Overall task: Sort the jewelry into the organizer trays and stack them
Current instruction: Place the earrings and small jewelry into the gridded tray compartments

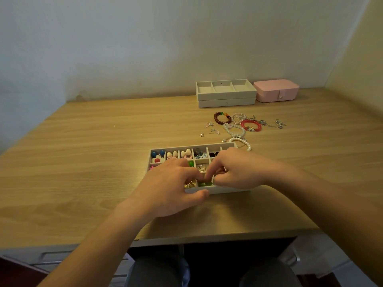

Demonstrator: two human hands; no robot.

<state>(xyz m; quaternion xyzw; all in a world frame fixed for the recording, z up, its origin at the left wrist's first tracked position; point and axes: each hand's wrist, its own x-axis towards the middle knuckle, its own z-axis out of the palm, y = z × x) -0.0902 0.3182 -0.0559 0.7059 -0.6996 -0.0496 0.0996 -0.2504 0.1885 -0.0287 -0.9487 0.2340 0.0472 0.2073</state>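
A white divided organizer tray [186, 147] lies on the desk in front of me, its compartments holding small coloured earrings and rings. My left hand [170, 187] grips its near side, thumb on the front wall and fingers curled inside. My right hand [238, 170] reaches in from the right, and its fingertips pinch a small green piece [204, 183] in a front compartment. Loose jewelry lies behind the tray: a dark red bead bracelet [222, 118], a red bracelet [251, 125], white pearl bracelets [235, 130] and small earrings [210, 129].
Two more white trays [226, 94] are stacked at the back, the top one with three bare compartments. A shut pink jewelry box [276, 90] stands to their right. The wooden desk [93, 154] meets walls behind and to the right.
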